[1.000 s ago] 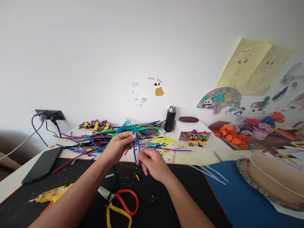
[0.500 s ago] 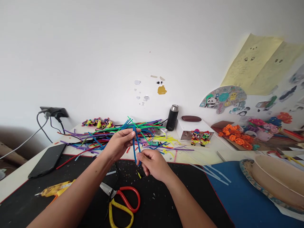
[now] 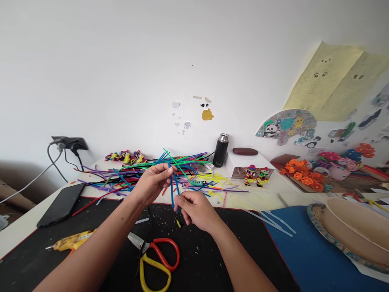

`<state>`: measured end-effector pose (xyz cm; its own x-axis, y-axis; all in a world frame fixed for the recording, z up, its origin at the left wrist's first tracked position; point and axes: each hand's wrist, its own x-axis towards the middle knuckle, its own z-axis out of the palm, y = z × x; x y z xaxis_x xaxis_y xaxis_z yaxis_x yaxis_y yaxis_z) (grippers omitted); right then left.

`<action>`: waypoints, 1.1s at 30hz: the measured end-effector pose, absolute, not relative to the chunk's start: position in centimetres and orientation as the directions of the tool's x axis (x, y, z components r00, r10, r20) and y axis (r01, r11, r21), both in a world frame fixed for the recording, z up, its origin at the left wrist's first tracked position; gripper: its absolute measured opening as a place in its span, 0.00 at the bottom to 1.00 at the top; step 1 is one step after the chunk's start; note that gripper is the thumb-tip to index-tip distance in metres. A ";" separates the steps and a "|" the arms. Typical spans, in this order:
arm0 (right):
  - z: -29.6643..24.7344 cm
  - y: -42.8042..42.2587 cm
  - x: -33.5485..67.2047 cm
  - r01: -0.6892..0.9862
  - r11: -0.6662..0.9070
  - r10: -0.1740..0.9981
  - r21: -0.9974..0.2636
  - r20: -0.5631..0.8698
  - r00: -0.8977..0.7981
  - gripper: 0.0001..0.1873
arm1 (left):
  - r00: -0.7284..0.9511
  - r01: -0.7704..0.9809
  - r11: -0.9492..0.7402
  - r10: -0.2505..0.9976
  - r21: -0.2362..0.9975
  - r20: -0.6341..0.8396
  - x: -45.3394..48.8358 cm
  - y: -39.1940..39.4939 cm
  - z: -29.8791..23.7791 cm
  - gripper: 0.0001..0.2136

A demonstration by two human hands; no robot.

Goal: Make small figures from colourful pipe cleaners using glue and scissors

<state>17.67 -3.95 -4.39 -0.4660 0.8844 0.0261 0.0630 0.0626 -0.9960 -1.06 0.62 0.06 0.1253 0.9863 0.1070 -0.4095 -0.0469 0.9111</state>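
Observation:
Two strands of blue pipe cleaner (image 3: 172, 194) run between my hands above the black mat. My left hand (image 3: 154, 180) pinches their upper end between thumb and fingers. Lower down and to the right, my right hand (image 3: 193, 211) grips the bottom end. Whether the strands are one folded piece or two pieces, I cannot tell. Behind my hands lies a loose heap of coloured pipe cleaners (image 3: 146, 164). Scissors (image 3: 158, 259) with one red and one yellow handle rest on the mat below my hands.
A yellow glue gun (image 3: 71, 242) lies left, partly behind my left forearm. A phone (image 3: 60, 206) sits at the mat's left edge. Farther back stand a black flask (image 3: 221, 151), a white box (image 3: 243, 160) and small figures (image 3: 256, 176). Clear glue sticks (image 3: 275, 224) and a basin (image 3: 352, 227) are right.
My left hand has shifted slightly left and down, and the tops of the blue strands have moved with it. My right hand has stayed nearly in place.

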 end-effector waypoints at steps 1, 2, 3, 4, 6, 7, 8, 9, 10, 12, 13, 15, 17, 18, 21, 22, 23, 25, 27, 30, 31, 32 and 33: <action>-4.4 -3.9 17.7 0.056 0.057 0.885 -0.997 0.025 -0.465 0.29 | 0.124 -0.416 -0.049 0.986 0.908 0.110 -1.1 0.6 0.1 0.18; -4.3 -3.9 17.7 0.047 0.050 0.887 -0.998 0.022 -0.462 0.30 | 0.121 -0.423 -0.051 0.986 0.905 0.112 -1.1 0.6 0.1 0.18; -4.3 -3.9 17.7 0.037 0.041 0.889 -0.998 0.020 -0.458 0.30 | 0.116 -0.432 -0.054 0.987 0.900 0.115 -1.2 0.7 0.1 0.18; -4.2 -3.9 17.7 0.023 0.032 0.891 -0.999 0.018 -0.453 0.30 | 0.109 -0.440 -0.058 0.987 0.896 0.117 -1.2 0.7 0.2 0.18; -4.0 -4.0 17.6 -0.013 0.009 0.900 -1.000 0.013 -0.437 0.30 | 0.083 -0.460 -0.069 0.989 0.885 0.120 -1.3 0.7 0.2 0.18; -3.9 -4.0 17.6 -0.033 -0.004 0.904 -0.999 0.011 -0.427 0.30 | 0.066 -0.469 -0.074 0.991 0.880 0.119 -1.3 0.7 0.2 0.19; -3.8 -4.0 17.6 -0.054 -0.015 0.909 -0.998 0.009 -0.418 0.30 | 0.045 -0.477 -0.082 0.992 0.875 0.117 -1.3 0.7 0.2 0.19; -3.8 -4.0 17.6 -0.074 -0.026 0.911 -0.997 0.007 -0.411 0.30 | 0.023 -0.483 -0.090 0.993 0.871 0.115 -1.3 0.8 0.3 0.19; -3.7 -4.0 17.6 -0.091 -0.034 0.914 -0.995 0.006 -0.406 0.29 | -0.002 -0.488 -0.102 0.993 0.867 0.116 -1.4 0.8 0.3 0.20; -3.6 -4.0 17.6 -0.122 -0.051 0.917 -0.991 0.002 -0.399 0.28 | -0.054 -0.493 -0.141 0.990 0.858 0.131 -1.3 0.8 0.4 0.20; -3.6 -4.0 17.6 -0.136 -0.059 0.918 -0.989 -0.001 -0.396 0.28 | -0.078 -0.493 -0.163 0.987 0.854 0.143 -1.3 0.8 0.5 0.19; -3.5 -4.1 17.6 -0.163 -0.080 0.919 -0.983 -0.009 -0.394 0.28 | -0.105 -0.488 -0.194 0.981 0.851 0.163 -1.3 0.8 0.6 0.18; -3.5 -4.1 17.6 -0.191 -0.102 0.919 -0.976 -0.019 -0.394 0.28 | -0.110 -0.483 -0.205 0.979 0.852 0.173 -1.2 0.7 0.8 0.18; -3.5 -4.1 17.6 -0.205 -0.113 0.918 -0.972 -0.023 -0.395 0.28 | -0.108 -0.482 -0.206 0.979 0.852 0.175 -1.2 0.6 0.8 0.18; -3.5 -4.1 17.5 -0.252 -0.146 0.913 -0.957 -0.033 -0.406 0.29 | -0.099 -0.484 -0.205 0.979 0.851 0.179 -1.1 0.5 1.0 0.20; -3.5 -4.1 17.5 -0.262 -0.156 0.911 -0.952 -0.037 -0.410 0.29 | -0.096 -0.485 -0.204 0.979 0.850 0.180 -1.2 0.4 1.0 0.20; -3.5 -4.1 17.5 -0.268 -0.166 0.909 -0.949 -0.042 -0.414 0.29 | -0.093 -0.488 -0.204 0.979 0.849 0.181 -1.2 0.3 1.1 0.20; -3.6 -4.1 17.4 -0.274 -0.180 0.908 -0.945 -0.052 -0.416 0.29 | -0.088 -0.497 -0.202 0.979 0.844 0.183 -1.2 0.3 1.2 0.20; -3.6 -4.2 17.3 -0.284 -0.194 0.904 -0.939 -0.058 -0.424 0.30 | -0.082 -0.509 -0.197 0.980 0.838 0.180 -1.1 0.2 1.3 0.21; -3.8 -4.2 17.1 -0.302 -0.226 0.888 -0.926 -0.068 -0.455 0.31 | -0.080 -0.523 -0.189 0.982 0.831 0.173 -1.1 0.2 1.3 0.21; -3.8 -4.3 17.1 -0.301 -0.239 0.877 -0.923 -0.073 -0.475 0.31 | -0.083 -0.526 -0.190 0.981 0.829 0.173 -1.0 0.2 1.3 0.21; -3.8 -4.3 17.1 -0.296 -0.252 0.864 -0.921 -0.076 -0.498 0.31 | -0.085 -0.528 -0.193 0.981 0.827 0.175 -1.0 0.2 1.3 0.21; -3.8 -4.4 17.1 -0.290 -0.263 0.848 -0.920 -0.077 -0.524 0.31 | -0.086 -0.532 -0.197 0.980 0.824 0.178 -1.0 0.2 1.3 0.20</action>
